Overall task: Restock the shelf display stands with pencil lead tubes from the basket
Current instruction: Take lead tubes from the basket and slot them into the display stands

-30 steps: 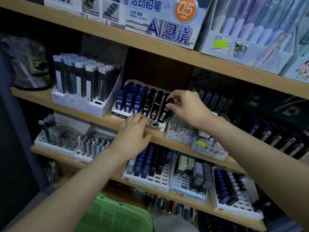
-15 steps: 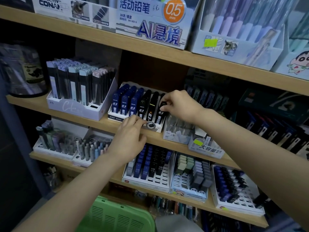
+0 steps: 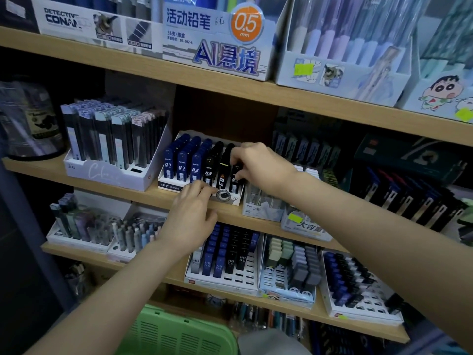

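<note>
Tube pinched by right hand, stand edge.

"0.5" on box, seemingly "0.3" tubes

One head-worn wide-angle view, close to the wooden shelves, facing forward and slightly down, green basket at the bottom edge.

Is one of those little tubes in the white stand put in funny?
Yes. In the white cardboard stand of blue and black lead tubes, one black tube second from the right has its 0.3 label turned the wrong way, unlike its neighbours. The right hand pinches the rightmost black tube beside it.
</note>
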A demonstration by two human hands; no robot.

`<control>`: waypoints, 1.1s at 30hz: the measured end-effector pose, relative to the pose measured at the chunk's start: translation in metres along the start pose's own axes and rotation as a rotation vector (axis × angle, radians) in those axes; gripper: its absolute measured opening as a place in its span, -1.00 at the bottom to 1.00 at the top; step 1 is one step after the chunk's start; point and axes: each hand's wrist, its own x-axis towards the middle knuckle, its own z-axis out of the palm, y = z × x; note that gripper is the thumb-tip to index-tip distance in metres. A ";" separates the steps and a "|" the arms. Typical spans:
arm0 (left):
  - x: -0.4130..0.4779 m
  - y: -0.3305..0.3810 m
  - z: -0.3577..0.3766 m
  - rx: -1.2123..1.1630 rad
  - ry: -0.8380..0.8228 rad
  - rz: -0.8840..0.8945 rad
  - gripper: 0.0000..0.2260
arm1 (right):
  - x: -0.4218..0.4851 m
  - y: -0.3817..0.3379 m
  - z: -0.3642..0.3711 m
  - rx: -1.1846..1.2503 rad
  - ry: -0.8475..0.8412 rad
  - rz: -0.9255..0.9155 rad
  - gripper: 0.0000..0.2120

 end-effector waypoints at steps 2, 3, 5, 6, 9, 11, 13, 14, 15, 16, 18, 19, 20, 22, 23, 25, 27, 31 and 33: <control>0.000 0.000 -0.001 0.001 -0.006 0.001 -0.60 | 0.001 0.002 -0.004 0.041 -0.011 0.023 -0.79; 0.000 0.000 -0.001 0.002 -0.009 0.002 -0.60 | 0.001 0.002 -0.006 0.054 0.007 0.026 -0.83; 0.000 0.000 -0.002 0.003 -0.011 0.005 -0.60 | -0.001 0.002 -0.006 0.035 0.049 0.021 -0.84; 0.000 0.000 -0.002 0.004 -0.011 0.007 -0.60 | -0.002 0.001 -0.006 0.020 0.068 0.025 -0.83; 0.000 0.000 -0.002 0.010 -0.017 0.012 -0.60 | -0.003 -0.001 -0.002 0.028 0.119 0.053 -0.81; 0.000 0.000 -0.003 0.010 -0.021 0.013 -0.60 | -0.002 0.000 0.001 0.039 0.131 0.075 -0.77; 0.000 0.000 -0.004 0.010 -0.024 0.014 -0.59 | -0.004 0.000 0.004 0.090 0.150 0.101 -0.73; 0.000 0.000 -0.004 0.010 -0.026 0.013 -0.59 | -0.006 0.001 0.005 0.133 0.174 0.113 -0.73; 0.000 0.000 -0.004 0.014 -0.028 0.013 -0.59 | -0.010 0.001 0.006 0.180 0.210 0.123 -0.74; 0.000 0.000 -0.004 0.019 -0.031 0.012 -0.59 | -0.014 0.002 0.006 0.228 0.253 0.134 -0.75; 0.000 0.000 -0.005 0.035 -0.033 0.011 -0.59 | -0.026 0.004 0.005 0.311 0.342 0.160 -0.76; -0.001 0.001 -0.005 0.049 -0.034 0.013 -0.59 | -0.033 0.006 0.003 0.339 0.390 0.171 -0.77; -0.001 0.002 -0.006 0.063 -0.031 0.017 -0.58 | -0.041 0.008 0.001 0.355 0.435 0.189 -0.76; -0.002 0.009 -0.009 0.046 0.007 0.026 -0.57 | -0.061 0.014 -0.004 0.345 0.480 0.248 -0.72; -0.002 0.014 -0.011 0.013 0.045 0.039 -0.57 | -0.072 0.018 -0.005 0.317 0.478 0.280 -0.70; 0.001 0.026 -0.015 -0.040 0.131 0.122 -0.56 | -0.097 0.026 -0.004 0.234 0.430 0.315 -0.59; 0.007 0.038 -0.016 -0.010 0.129 0.247 -0.50 | -0.119 0.031 0.002 0.109 0.314 0.302 -0.37; 0.021 0.057 -0.007 0.105 -0.002 0.350 -0.34 | -0.139 0.046 0.014 -0.088 0.047 0.296 -0.15; 0.027 0.060 -0.002 0.125 -0.043 0.342 -0.32 | -0.140 0.055 0.014 -0.086 0.039 0.264 -0.14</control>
